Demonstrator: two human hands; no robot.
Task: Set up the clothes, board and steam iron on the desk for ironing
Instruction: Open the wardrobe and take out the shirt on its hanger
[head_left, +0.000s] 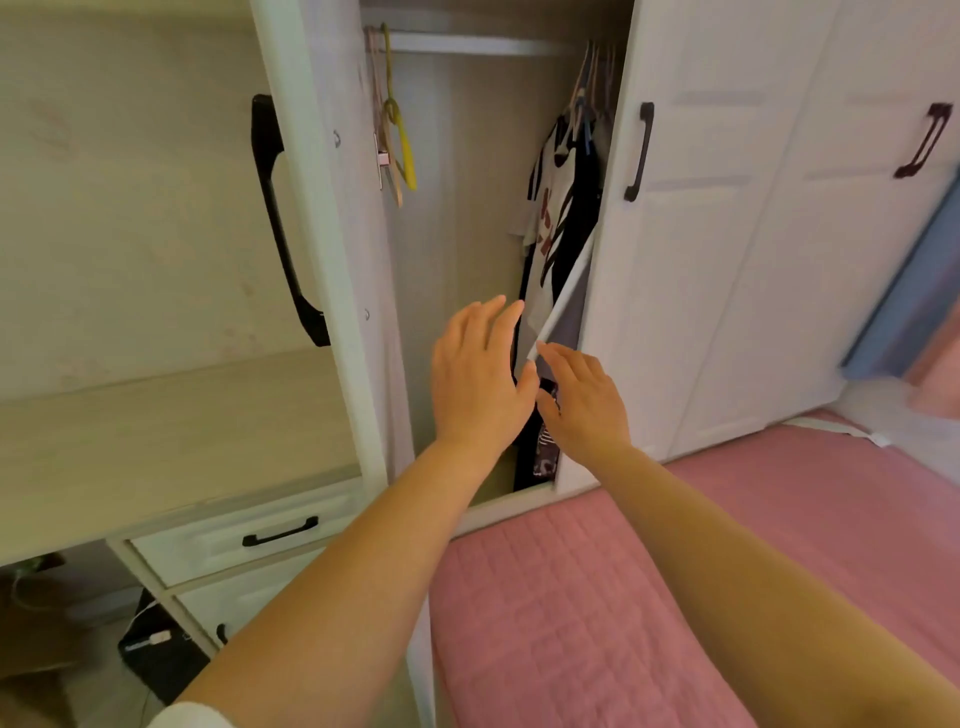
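Grey, flat-edged board (563, 296) leans steeply up and away just beyond both hands, right hand (584, 402) fingertips touching its lower end, left hand (478, 374) spread beside.

Two hands (480, 374), four black door handles (283, 218), one yellow hanger (402, 140)

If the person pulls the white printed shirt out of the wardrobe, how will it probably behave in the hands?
The white printed shirt hangs in soft folds, so it is probably floppy and light. It hangs from a hanger packed among dark clothes, so it may snag. The left hand and right hand are close.
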